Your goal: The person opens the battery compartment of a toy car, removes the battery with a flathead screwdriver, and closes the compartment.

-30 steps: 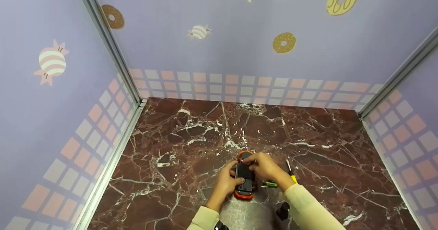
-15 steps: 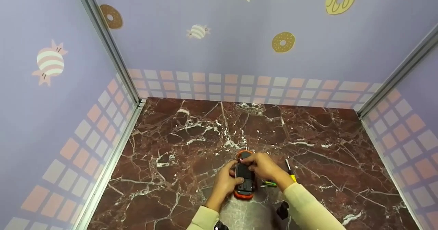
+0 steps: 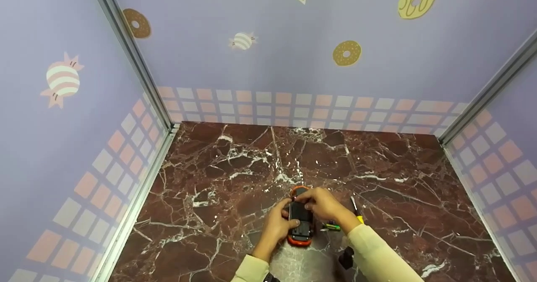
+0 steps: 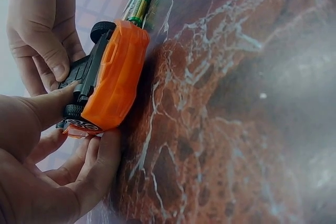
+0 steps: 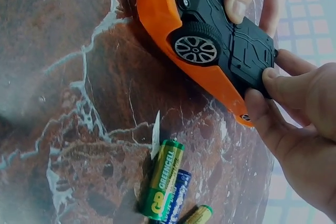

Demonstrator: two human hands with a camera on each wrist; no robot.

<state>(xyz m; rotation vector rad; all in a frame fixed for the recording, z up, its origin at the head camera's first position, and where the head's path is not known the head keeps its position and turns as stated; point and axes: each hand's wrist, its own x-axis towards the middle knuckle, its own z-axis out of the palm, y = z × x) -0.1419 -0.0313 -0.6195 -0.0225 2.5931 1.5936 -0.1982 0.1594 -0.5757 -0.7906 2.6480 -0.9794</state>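
Note:
An orange toy car (image 3: pixel 301 241) lies upside down, its black chassis (image 5: pixel 247 51) facing up and a spoked wheel (image 5: pixel 196 49) showing at its side. My left hand (image 3: pixel 277 223) grips it from the left, with the thumb laid on the chassis and the fingers along the body. From the right, my right hand (image 3: pixel 323 204) pinches at the chassis near its far end, thumb and index finger close together. What lies between those fingertips is hidden. A green battery (image 5: pixel 164 179), a blue battery (image 5: pixel 178 195) and a third battery (image 5: pixel 199 214) lie beside the car.
A thin pointed metal piece (image 5: pixel 156 129) pokes out by the green battery. Under my right forearm lies a tool with a yellow handle (image 3: pixel 360 219) and a slim shaft. The reddish marble surface (image 3: pixel 235 181) meets lilac walls (image 3: pixel 268 63) at the back and both sides.
The head view shifts very slightly. Both hands and the toy car keep nearly the same places.

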